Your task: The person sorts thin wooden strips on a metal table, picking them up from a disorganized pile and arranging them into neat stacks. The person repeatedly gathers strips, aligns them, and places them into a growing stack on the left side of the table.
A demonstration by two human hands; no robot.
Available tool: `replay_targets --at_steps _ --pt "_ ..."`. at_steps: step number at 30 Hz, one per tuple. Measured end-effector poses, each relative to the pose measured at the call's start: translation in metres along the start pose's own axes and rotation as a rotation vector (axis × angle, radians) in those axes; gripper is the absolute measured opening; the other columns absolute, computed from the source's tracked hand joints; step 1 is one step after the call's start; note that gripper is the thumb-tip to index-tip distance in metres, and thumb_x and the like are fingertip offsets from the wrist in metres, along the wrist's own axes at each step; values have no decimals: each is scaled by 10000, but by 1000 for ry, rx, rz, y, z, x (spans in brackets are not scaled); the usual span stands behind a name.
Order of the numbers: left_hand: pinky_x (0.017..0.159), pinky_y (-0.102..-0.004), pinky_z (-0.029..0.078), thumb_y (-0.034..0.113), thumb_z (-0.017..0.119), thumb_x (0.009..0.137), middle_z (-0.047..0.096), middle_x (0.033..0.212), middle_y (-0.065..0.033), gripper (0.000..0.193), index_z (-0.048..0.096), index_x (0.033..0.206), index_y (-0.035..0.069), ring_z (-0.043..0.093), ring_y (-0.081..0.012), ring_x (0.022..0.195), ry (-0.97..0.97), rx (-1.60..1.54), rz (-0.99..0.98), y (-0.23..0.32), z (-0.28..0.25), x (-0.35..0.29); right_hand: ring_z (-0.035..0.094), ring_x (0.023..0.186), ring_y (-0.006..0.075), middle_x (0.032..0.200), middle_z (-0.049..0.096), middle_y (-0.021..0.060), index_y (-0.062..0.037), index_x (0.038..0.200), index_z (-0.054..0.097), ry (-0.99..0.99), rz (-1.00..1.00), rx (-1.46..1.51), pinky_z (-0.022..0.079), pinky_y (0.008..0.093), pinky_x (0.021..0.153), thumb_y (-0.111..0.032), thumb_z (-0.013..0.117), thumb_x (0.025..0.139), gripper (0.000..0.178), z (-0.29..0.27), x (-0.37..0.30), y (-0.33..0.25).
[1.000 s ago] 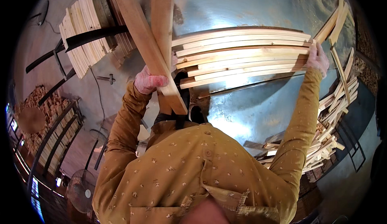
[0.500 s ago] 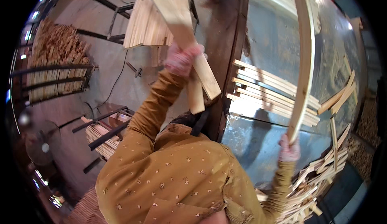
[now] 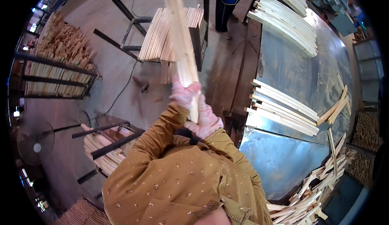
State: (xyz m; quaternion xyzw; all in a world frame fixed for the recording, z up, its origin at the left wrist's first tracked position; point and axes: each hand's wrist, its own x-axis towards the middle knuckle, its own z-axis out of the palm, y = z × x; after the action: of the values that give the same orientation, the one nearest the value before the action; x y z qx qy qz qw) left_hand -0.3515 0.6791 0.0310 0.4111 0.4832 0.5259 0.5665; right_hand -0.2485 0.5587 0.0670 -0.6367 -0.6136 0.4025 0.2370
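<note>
In front of my body, several pale wooden slats (image 3: 184, 57) are held together in a narrow bundle. The bundle points away from me, its far end slightly blurred. My left hand (image 3: 186, 94), in a pinkish striped glove, is closed around it near its lower end. Gloved the same way, my right hand (image 3: 208, 121) grips the near end from the right, with fingers curled under the tips. Beyond the bundle, a stack of slats (image 3: 156, 40) rests on a dark metal rack (image 3: 131, 24). On the metal table (image 3: 275, 144) to my right lies a row of slats (image 3: 283, 107).
More slats (image 3: 283, 22) lie at the table's far end, near another person (image 3: 229, 2). Offcuts (image 3: 304, 198) heap at the near right; crossed pieces (image 3: 338, 105) lie on the table's right. Left are a loaded rack (image 3: 60, 71), a fan (image 3: 36, 140), a low rack (image 3: 107, 144) and a floor cable (image 3: 121, 91).
My right hand has come left from over the table with its slat and now meets my left hand. The separate slats, crossed before, are now lined up together. The view has shifted.
</note>
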Motion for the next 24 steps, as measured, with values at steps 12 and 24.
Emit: replay_targets --at_steps 12,24 --pt "1069 -429 409 413 770 769 521 1358 -260 784 477 1355 -20 516 -392 1248 -215 1262 -75 -142 -55 418 670 936 281 1092 652 122 -91 1413 457 116 512 137 552 390 811 -327 668 884 616 46 80 47" --pt "724 -320 513 282 583 970 590 1040 -169 536 445 1391 -19 582 -235 903 -143 762 125 -83 -45 404 602 1114 301 1256 611 175 -5 1348 512 1777 1222 151 456 369 995 -309 551 985 475 -54 -24 124"
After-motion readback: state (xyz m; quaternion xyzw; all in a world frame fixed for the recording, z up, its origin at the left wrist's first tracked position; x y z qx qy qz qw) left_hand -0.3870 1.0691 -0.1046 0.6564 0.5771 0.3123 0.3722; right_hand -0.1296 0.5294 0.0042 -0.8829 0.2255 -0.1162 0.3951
